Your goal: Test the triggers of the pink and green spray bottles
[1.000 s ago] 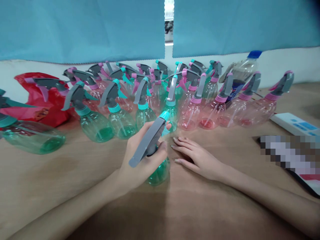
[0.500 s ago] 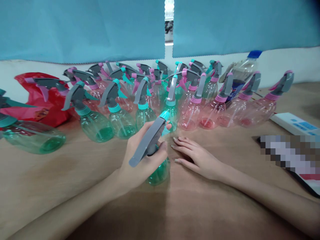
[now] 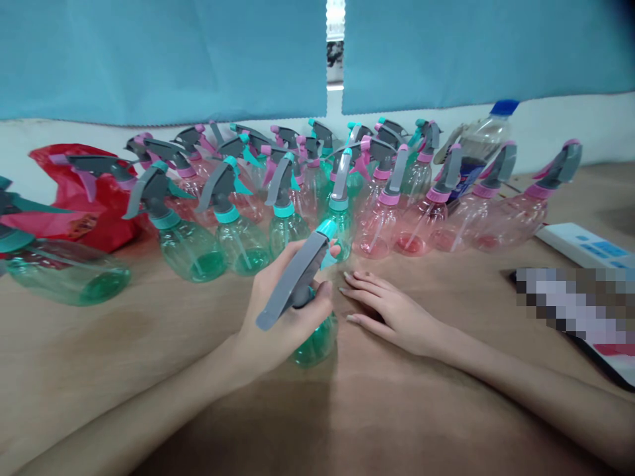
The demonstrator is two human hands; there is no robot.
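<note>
My left hand (image 3: 278,317) is closed around the neck of a green spray bottle (image 3: 317,340) with a grey and turquoise trigger head. Its thumb wraps the near side, and the fingers are partly hidden behind the sprayer. To the right, my right hand (image 3: 391,311) lies flat on the wooden table (image 3: 407,416), fingers spread, holding nothing. Just beyond the hands stand a green spray bottle (image 3: 340,221) and a pink spray bottle (image 3: 378,228). Another green spray bottle (image 3: 245,248) is behind my left hand.
Several more pink and green spray bottles crowd the back of the table. A red plastic bag (image 3: 94,198) lies at the left, and a blue-capped clear bottle (image 3: 489,135) stands behind. On the right are a white box (image 3: 570,235) and a blurred-out flat item (image 3: 575,317).
</note>
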